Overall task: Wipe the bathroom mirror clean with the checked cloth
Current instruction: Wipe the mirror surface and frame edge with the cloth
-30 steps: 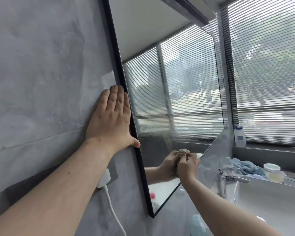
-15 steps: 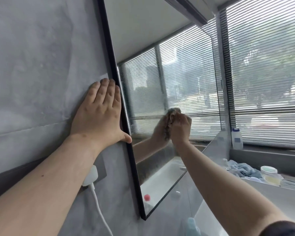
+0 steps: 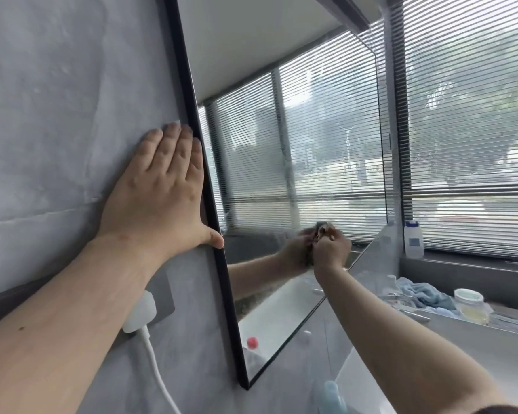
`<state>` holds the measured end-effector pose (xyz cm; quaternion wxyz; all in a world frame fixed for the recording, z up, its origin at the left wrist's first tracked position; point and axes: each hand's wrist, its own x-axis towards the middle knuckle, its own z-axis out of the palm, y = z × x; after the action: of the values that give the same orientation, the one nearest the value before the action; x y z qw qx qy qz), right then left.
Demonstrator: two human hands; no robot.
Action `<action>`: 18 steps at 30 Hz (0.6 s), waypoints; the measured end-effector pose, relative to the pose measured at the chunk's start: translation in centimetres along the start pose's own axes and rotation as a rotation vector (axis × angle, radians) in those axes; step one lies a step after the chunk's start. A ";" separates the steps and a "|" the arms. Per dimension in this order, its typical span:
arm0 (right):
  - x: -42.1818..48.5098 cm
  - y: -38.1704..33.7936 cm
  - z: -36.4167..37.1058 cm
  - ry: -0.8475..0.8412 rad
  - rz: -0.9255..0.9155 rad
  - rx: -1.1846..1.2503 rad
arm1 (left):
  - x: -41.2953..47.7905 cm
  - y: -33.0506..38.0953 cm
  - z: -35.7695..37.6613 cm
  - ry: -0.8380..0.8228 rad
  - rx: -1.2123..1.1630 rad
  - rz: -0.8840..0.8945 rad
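Right, your right hand [image 3: 331,249] is clenched round the bunched checked cloth [image 3: 321,228] and presses it to the lower part of the mirror [image 3: 311,138], near the bottom edge of the glass. So little cloth shows past your fingers that its pattern is hard to read. Your left hand [image 3: 162,192] lies flat and relaxed on the grey wall [image 3: 57,115], grasping nothing, with its side along the black frame [image 3: 189,94] and the thumb touching the frame's edge. Use that palm as your brace and lean on the wall, not the glass. A faint hazy streak runs up the mirror above the cloth, so I'd judge the upper area needs passes too. Spreading the wad to a broader face and working in overlapping strokes with even pressure should stop you dragging smears about, and the edge beside the frame deserves its own run. As for containers, a white bottle [image 3: 413,239] with a blue cap stands upright on the window ledge, opaque, so its fill can't be told. A lidded jar [image 3: 471,306] sits on the counter just beside a crumpled blue towel [image 3: 425,295], with something yellowish in its lower part. A pale blue bottle [image 3: 331,395] shows at the bottom edge, too blurred to judge.
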<state>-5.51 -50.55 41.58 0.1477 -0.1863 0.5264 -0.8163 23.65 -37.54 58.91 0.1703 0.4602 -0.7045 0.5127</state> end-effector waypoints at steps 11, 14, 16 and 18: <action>3.8 -3.2 0.8 -0.101 -0.123 -0.053 | -0.2 -0.2 -0.3 0.000 0.032 0.004; 2.5 3.0 -1.8 -0.038 0.070 -0.077 | -0.3 -0.2 -0.3 -0.005 0.041 0.003; 0.6 6.4 -3.7 -0.009 0.127 -0.154 | -0.2 -0.2 -0.3 0.002 0.032 0.000; -0.9 8.3 -5.0 0.005 0.112 -0.217 | -0.3 -0.1 -0.4 0.000 0.023 -0.001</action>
<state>-6.60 -49.46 31.98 0.1706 -0.1693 0.6216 -0.7455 23.80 -37.09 58.93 0.1652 0.4626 -0.6984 0.5206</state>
